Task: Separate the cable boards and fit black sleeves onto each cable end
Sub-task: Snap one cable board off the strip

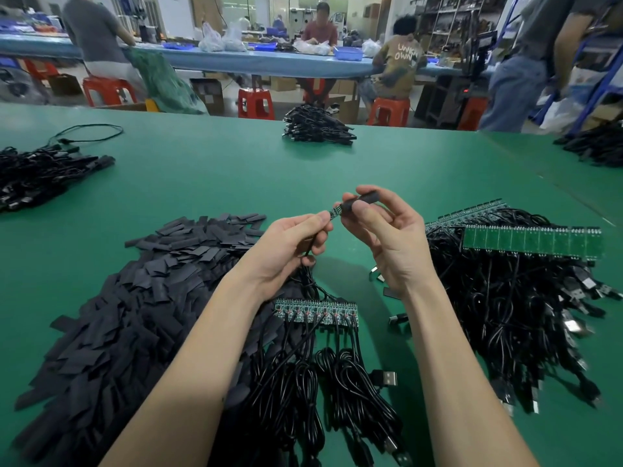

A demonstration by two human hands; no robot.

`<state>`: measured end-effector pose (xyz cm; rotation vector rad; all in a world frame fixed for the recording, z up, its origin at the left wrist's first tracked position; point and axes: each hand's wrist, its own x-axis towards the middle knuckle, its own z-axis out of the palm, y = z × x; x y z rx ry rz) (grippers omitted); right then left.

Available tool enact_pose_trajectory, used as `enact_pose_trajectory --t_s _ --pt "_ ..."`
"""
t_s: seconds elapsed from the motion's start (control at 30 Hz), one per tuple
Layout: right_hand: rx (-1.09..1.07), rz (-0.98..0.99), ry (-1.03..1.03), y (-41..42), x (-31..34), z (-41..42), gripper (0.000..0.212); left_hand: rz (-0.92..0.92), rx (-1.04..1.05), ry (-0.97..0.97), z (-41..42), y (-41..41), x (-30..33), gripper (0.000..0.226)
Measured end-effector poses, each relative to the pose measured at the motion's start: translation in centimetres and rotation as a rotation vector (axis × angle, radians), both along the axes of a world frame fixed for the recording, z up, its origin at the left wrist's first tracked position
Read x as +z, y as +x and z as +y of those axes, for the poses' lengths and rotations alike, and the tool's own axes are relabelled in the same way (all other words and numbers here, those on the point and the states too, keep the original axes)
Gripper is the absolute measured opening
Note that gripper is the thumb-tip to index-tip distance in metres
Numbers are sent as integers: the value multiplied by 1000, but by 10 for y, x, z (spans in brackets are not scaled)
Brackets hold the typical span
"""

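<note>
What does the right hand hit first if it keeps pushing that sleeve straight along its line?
Probably the small board pinched in the left hand. The right hand holds the black sleeve aimed at it, mouth nearly touching. Depth looks aligned, but one view can't confirm.

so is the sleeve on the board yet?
Partly on. Black sleeve, pinched by right hand, meets the small board held by left hand; board tip still shows.

— What is laid at the left of the bench (387, 170)?
— The sleeve heap (135, 298).
— And at the right?
— The cable pile (505, 298), with a board strip (532, 242) laid on it.
</note>
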<state>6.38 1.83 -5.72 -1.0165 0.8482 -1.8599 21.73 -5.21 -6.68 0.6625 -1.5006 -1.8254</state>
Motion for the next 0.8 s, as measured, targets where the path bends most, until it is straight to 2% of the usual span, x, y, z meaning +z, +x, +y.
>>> enact_pose_trajectory --t_s 0.23,0.43,0.63,0.7,0.77,0.8 --pt "-18 86 -16 -3 -2 1 17 -25 -49 -22 0 4 1 20" --pt "180 120 89 -11 0 7 15 -39 -124 -60 -1 8 1 22" --pt "185 274 71 -9 3 5 17 -24 -194 -41 -3 12 1 22" --pt "168 227 89 -7 3 4 15 -15 -160 -65 -2 10 2 20" --pt "125 120 131 -7 3 2 13 -21 -24 -189 -2 7 3 11" --pt "101 66 154 -9 2 1 16 -18 47 -258 -3 7 4 14"
